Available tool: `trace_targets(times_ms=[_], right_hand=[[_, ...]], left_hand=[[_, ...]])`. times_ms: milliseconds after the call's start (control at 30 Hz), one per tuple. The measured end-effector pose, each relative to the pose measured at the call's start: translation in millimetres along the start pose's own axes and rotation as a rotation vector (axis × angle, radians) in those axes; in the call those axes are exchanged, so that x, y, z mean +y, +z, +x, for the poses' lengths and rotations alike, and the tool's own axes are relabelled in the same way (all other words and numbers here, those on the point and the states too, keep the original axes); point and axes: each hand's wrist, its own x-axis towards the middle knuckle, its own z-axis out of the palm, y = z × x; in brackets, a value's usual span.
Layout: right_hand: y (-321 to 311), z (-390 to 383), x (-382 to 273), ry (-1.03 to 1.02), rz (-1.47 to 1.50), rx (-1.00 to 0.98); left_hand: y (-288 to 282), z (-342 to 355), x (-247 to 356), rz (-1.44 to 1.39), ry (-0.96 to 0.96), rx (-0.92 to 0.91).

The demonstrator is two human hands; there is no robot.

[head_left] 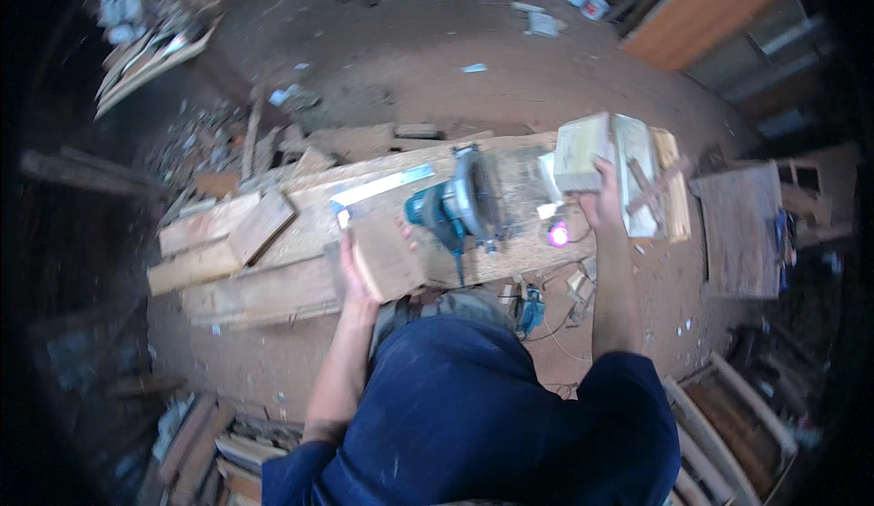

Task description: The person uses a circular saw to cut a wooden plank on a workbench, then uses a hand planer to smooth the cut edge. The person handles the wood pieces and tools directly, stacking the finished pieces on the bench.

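Note:
My left hand [355, 274] grips a squarish wooden block [390, 256] over the near side of the bench, thumb on one edge and fingertips showing past the opposite one. Over at the right end, my right hand [601, 201] is closed on a paler wooden block [581, 156], beside other upright wood pieces [635, 174]. Between the hands a teal circular saw [446, 206] with a large round blade guard rests on the bench. Behind the left block lies a shiny metal straight strip [382, 186]. The picture is slightly blurred.
The long wooden workbench [519, 206] carries several planks [209, 233] on its left. A pink light [558, 234] glows near its right front. A teal power tool [531, 310] with a cord is below. Scrap wood [196, 156] lies behind, and a wooden panel [742, 228] stands at right.

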Motion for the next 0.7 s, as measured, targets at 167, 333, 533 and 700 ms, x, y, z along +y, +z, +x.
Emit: trace_targets(times_ms=[167, 333, 533, 700], right_hand=[[105.7, -90.4, 56.1, 0.302, 0.526, -0.234], [162.7, -107.2, 147.9, 0.38, -0.189, -0.353], [198.0, -114.5, 140.6, 0.125, -1.035, -0.443], [216.4, -107.7, 123.4, -0.303, -1.406, -0.426]], left_hand=[[19.4, 22.4, -8.7, -0.072, -0.095, -0.047], [22.2, 11.4, 17.9, -0.044, -0.166, -0.071], [-4.0, 4.5, 46.6, 0.028, -0.263, -0.003], [-20.3, 16.4, 52.8, 0.059, -0.404, -0.018]])
